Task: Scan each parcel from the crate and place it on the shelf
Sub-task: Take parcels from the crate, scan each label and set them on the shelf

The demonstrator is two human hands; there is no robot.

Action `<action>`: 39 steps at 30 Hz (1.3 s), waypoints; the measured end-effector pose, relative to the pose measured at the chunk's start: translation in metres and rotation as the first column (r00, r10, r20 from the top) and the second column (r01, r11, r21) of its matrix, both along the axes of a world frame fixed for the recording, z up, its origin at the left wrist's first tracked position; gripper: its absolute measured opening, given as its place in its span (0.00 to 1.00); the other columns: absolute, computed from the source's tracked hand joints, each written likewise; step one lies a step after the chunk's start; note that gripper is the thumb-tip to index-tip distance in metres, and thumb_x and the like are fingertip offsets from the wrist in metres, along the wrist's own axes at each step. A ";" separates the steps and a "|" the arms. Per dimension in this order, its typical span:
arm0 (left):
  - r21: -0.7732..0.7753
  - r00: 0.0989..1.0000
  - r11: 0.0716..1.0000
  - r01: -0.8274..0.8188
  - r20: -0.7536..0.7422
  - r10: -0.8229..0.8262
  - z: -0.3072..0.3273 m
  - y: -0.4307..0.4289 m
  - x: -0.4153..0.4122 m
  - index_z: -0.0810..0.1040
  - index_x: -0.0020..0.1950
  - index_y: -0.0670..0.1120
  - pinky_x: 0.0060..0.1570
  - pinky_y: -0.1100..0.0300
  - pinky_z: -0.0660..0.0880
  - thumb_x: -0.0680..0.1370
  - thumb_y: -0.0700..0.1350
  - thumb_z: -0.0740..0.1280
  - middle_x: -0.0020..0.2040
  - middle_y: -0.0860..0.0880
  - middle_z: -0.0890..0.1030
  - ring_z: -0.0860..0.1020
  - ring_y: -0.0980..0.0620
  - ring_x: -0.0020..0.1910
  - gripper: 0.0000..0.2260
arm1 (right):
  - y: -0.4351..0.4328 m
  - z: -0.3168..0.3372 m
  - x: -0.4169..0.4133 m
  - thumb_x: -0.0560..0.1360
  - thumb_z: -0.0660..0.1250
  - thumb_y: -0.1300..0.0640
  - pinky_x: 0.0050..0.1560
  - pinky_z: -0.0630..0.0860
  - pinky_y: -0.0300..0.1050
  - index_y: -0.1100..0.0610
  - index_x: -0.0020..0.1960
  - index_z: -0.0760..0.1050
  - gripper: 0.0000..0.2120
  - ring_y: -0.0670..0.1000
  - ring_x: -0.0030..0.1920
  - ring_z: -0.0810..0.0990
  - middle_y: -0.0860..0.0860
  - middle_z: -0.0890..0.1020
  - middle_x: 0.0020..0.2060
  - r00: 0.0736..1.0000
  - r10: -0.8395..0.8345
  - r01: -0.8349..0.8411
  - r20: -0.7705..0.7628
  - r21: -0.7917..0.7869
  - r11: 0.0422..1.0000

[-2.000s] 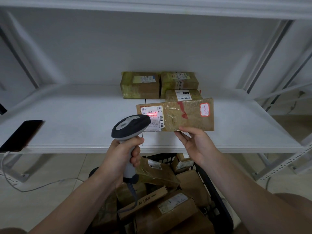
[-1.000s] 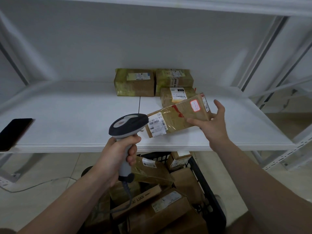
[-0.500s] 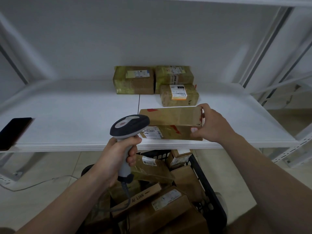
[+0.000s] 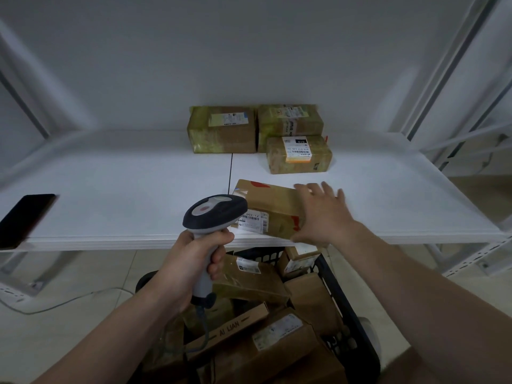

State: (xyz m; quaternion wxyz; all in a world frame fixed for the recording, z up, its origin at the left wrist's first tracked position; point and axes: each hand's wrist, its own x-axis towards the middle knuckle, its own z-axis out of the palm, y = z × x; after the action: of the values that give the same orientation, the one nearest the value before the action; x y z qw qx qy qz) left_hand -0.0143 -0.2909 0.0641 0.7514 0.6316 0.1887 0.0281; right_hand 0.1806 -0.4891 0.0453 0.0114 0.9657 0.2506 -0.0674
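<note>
At shelf (image 4: 110,189) front, parcel (image 4: 271,200) lies crosswise, label (image 4: 253,221) forward.

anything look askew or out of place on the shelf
The brown cardboard parcel with red marks lies askew at the white shelf's front edge, angled unlike the three tape-wrapped parcels squared up at the back. The right hand, fingers spread, touches its right end. Nothing looks spilled.

Dim, cool, even light leaves the white shelf (image 4: 124,189) greyish with only faint soft shadows, the crate (image 4: 342,303) beneath it lies darker, the right hand (image 4: 321,214) is smeared by motion blur, and wide-angle distortion bows the uprights (image 4: 454,73) at the edges.
</note>
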 end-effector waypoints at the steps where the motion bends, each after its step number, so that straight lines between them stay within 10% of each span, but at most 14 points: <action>1: 0.008 1.000 1.000 0.006 -0.010 -0.006 0.000 0.000 0.000 0.76 0.35 0.44 0.28 0.58 0.67 0.72 0.48 0.74 0.28 0.46 0.71 0.68 0.51 0.25 0.11 | 0.008 -0.004 -0.002 0.64 0.77 0.32 0.79 0.51 0.69 0.49 0.82 0.48 0.59 0.63 0.80 0.56 0.56 0.61 0.79 0.999 0.031 -0.030 0.012 -0.007 1.000; 15: 0.091 1.000 0.995 0.029 0.001 -0.030 0.012 0.018 -0.001 0.73 0.47 0.31 0.27 0.58 0.66 0.71 0.46 0.74 0.30 0.43 0.68 0.66 0.50 0.26 0.20 | 0.005 0.034 -0.006 0.72 0.62 0.24 0.61 0.72 0.54 0.37 0.81 0.53 0.43 0.58 0.64 0.74 0.55 0.74 0.63 0.990 0.102 -0.083 -0.095 0.186 0.979; 26: 0.251 0.993 0.962 0.104 0.018 -0.113 0.007 0.013 -0.010 0.77 0.38 0.45 0.28 0.56 0.67 0.70 0.48 0.75 0.27 0.44 0.68 0.66 0.49 0.25 0.09 | -0.017 0.053 -0.018 0.69 0.67 0.24 0.52 0.68 0.48 0.47 0.78 0.65 0.45 0.54 0.62 0.76 0.51 0.78 0.63 0.989 0.079 -0.053 -0.125 0.201 0.978; 39: 0.263 0.997 0.962 0.079 -0.004 -0.081 0.000 0.009 -0.009 0.77 0.43 0.41 0.28 0.56 0.67 0.77 0.42 0.75 0.27 0.44 0.69 0.67 0.49 0.25 0.09 | -0.017 0.059 -0.025 0.69 0.67 0.24 0.51 0.68 0.47 0.44 0.77 0.64 0.43 0.50 0.56 0.75 0.48 0.76 0.56 0.990 0.107 -0.083 -0.088 0.237 0.968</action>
State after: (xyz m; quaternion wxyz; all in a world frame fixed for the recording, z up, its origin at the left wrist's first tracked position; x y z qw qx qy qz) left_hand -0.0234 -0.2822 0.0645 0.6621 0.7328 0.1552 0.0246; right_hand 0.1553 -0.5063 0.1044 -0.1112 0.9426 0.3030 -0.0851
